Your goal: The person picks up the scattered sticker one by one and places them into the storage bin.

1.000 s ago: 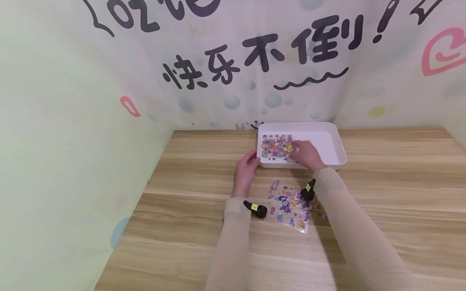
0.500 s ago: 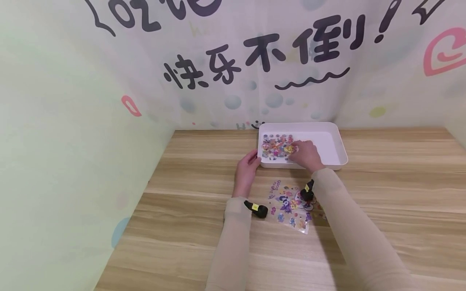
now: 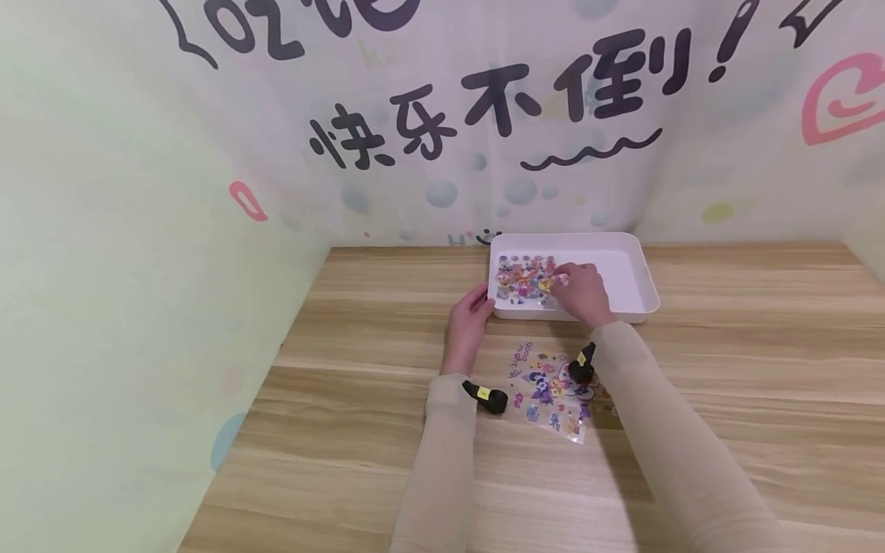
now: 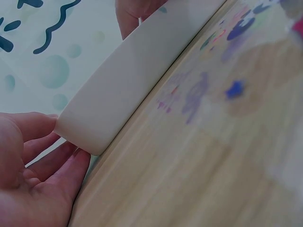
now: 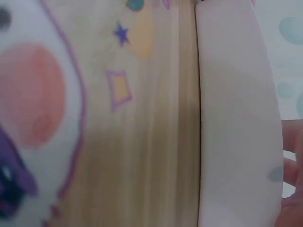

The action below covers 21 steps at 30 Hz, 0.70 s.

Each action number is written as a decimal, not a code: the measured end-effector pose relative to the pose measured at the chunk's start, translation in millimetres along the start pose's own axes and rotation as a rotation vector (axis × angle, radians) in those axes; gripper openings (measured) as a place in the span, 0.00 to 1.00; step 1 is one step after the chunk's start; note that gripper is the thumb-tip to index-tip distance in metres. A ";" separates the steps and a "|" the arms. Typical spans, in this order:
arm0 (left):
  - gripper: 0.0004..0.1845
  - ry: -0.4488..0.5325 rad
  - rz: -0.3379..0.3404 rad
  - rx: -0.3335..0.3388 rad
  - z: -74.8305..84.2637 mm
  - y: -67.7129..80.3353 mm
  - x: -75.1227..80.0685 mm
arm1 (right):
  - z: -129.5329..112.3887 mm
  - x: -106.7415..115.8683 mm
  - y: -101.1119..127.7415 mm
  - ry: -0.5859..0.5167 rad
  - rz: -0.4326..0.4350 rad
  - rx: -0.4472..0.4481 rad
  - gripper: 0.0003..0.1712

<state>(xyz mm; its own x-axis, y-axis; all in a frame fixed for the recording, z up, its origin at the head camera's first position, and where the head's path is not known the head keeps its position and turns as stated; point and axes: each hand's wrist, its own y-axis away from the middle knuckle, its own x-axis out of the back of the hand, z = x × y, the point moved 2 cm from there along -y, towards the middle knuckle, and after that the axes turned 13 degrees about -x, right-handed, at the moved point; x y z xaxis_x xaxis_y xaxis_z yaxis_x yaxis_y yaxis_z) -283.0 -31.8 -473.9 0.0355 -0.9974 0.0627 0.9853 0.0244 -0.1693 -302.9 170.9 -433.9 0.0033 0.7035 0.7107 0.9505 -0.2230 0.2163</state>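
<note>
In the head view a shallow white tray point(image 3: 629, 288) stands at the back of the table. My left hand point(image 3: 466, 326) holds its front left corner; in the left wrist view thumb and fingers grip around that corner of the tray wall point(image 4: 128, 80). My right hand point(image 3: 584, 293) reaches over the front rim and pinches a small yellow sticker point(image 3: 546, 284). Just under it, clear sheets of colourful stickers point(image 3: 515, 280) lie in the tray's left half. From the right wrist view, part of my right hand point(image 5: 294, 177) shows behind the wall, its fingertips hidden.
A clear sticker sheet point(image 3: 542, 392) with cartoon figures and purple lettering lies on the wooden table point(image 3: 359, 430) in front of the tray. My right forearm point(image 3: 664, 399) passes over its right side. A printed cloth wall point(image 3: 429, 207) rises right behind the tray.
My right hand has shifted very slightly upward, and the yellow sticker at its fingertips has moved a little left and tilted. My left hand and the tray stay in place.
</note>
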 end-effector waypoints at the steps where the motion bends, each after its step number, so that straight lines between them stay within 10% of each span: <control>1: 0.21 0.000 0.001 0.001 -0.2 -0.2 0.2 | 0.2 0.3 0.0 -0.026 0.007 0.008 0.22; 21: 0.20 -0.023 -0.005 0.020 0.1 0.1 1.1 | 5.0 11.8 3.7 -0.362 -0.103 0.068 0.25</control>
<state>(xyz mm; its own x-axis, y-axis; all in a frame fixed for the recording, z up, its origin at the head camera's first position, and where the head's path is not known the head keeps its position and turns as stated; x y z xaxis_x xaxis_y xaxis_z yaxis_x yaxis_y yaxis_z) -282.8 -32.8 -473.7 0.0338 -0.9957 0.0865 0.9886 0.0206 -0.1489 -297.8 181.7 -428.0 0.0050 0.9155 0.4024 0.9700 -0.1023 0.2206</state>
